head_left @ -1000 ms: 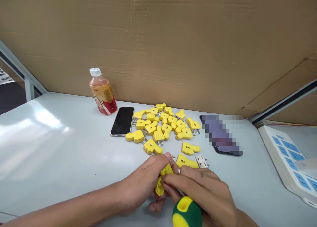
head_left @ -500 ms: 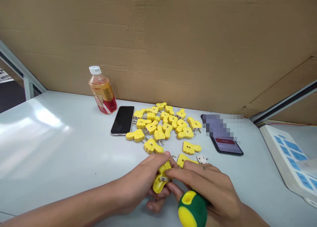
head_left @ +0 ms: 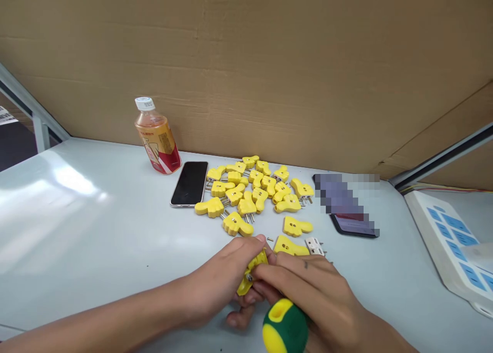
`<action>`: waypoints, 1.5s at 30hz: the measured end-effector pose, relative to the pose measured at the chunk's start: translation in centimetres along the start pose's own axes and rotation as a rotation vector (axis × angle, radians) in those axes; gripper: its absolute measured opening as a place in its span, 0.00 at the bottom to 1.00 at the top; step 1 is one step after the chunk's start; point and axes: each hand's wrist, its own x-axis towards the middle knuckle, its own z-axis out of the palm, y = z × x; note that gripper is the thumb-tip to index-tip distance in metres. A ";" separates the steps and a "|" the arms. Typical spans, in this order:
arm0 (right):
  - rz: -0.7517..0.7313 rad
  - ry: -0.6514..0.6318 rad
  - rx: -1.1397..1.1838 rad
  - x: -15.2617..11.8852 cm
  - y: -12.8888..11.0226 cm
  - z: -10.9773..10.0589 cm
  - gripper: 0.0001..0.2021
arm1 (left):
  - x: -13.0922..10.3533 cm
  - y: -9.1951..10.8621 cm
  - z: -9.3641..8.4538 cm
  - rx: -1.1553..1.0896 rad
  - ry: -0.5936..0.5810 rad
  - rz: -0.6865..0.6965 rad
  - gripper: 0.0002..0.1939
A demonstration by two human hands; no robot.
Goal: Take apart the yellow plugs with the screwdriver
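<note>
My left hand [head_left: 219, 276] is closed around a yellow plug shell [head_left: 243, 287], its hollow inner side facing up, with a small metal part showing inside. A screwdriver [head_left: 285, 326] with a green and yellow handle is held in my right hand [head_left: 321, 294]; its shaft is hidden. The fingertips of that hand also reach into the shell. Just beyond my right knuckles lie a yellow shell half [head_left: 290, 247] and a white plug insert with metal pins [head_left: 315, 246]. A small screw [head_left: 270, 239] rests on the table near my left thumb.
Several yellow thumb-shaped plugs [head_left: 246, 204] are spread over the middle of the table [head_left: 96, 230]. Left of them are a dark phone [head_left: 189, 183] and a drink bottle [head_left: 157, 145]. On the right, another phone [head_left: 354, 227] and a white power strip [head_left: 442, 250]. Cardboard [head_left: 246, 71] closes off the back.
The screwdriver handle has shifted left, and my right fingers have moved further over the yellow shell. The shell is tilted slightly differently in my left hand. The whole view has shifted slightly.
</note>
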 end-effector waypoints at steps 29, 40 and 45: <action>0.094 -0.160 0.092 -0.9 -0.1 0.2 0.13 | -0.8 1.5 0.5 0.071 0.001 -0.183 0.15; 0.141 -0.158 0.183 -1.1 0.0 0.7 0.10 | -1.2 -0.2 -0.5 0.237 0.115 0.047 0.16; 0.065 -0.120 0.095 -1.2 0.1 1.0 0.10 | -1.5 0.0 -1.1 0.229 0.074 -0.014 0.15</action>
